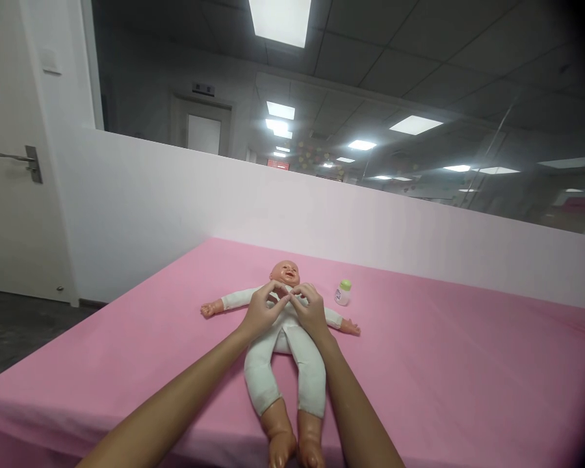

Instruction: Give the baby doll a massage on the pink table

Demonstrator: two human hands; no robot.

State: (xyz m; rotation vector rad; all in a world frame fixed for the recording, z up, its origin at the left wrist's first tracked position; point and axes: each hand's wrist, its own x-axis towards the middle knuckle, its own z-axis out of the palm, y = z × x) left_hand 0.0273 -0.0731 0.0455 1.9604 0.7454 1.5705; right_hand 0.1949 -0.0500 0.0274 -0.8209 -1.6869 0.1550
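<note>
A baby doll (305, 364) with a white cloth body lies on its back, arms stretched out to the sides and feet toward me. Both my hands rest on its upper chest, just below the head (285, 272). My left hand (264, 308) has its fingers curved over the chest, with the thumb apart from them. Opposite it, my right hand (312, 310) mirrors that shape, and the two thumbs meet near the middle. Nothing shows in either hand. A small bottle (342, 296) with a green cap stands beside the doll's arm.
The table has a pink cloth (448, 364) over it. Behind runs a low white wall (292, 205) with dark glass above, reflecting ceiling lights. To the left is a door (24, 195) with a metal handle.
</note>
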